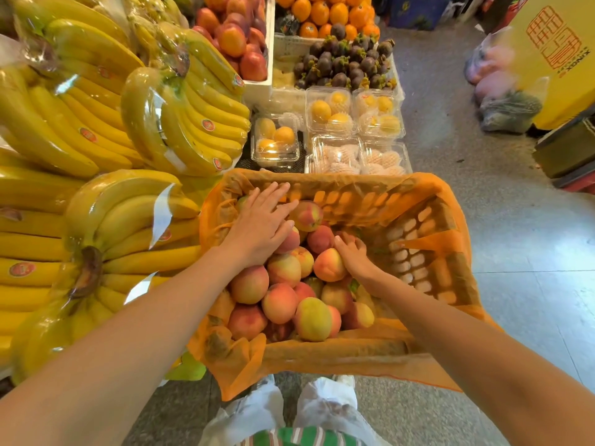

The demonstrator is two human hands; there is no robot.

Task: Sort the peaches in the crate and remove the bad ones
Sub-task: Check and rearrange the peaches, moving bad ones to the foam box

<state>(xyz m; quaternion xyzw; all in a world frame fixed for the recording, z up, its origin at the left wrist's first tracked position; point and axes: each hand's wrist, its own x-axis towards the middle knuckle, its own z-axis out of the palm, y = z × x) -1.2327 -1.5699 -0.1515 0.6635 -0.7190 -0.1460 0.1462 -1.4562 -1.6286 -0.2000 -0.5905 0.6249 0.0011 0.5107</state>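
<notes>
Fingers [283, 191] of the left hand [260, 226] lie spread and nearly flat, palm down, over the far left of the pile of red-and-yellow peaches [289, 284]; the fingertips reach toward the far wall of the crate, and the palm rests on fruit beneath it without closing round any one piece. The right hand [354, 257] is more curled: its fingers bend loosely over a rosy orange peach [328, 263] near the middle of the heap and touch its right side, but whether they grip it or only rest against it I cannot tell, as the thumb is hidden.

All the peaches sit in the orange slatted plastic crate [428, 239], which is lined with loose orange plastic sheeting [450, 194] that spills over its rim. They crowd the left and near parts, while the right side shows bare slatted wall. One greener, yellowish peach [312, 318] lies at the near edge of the heap.

As a judgement, sorting looks to be in its early or middle stretch: both hands are feeling through the fruit, a full heap is in the crate, and no separate lot of rejected peaches can be made out. A pale plastic bag [325, 410] hangs just below the crate's near edge; its contents are too blurred to name.
</notes>
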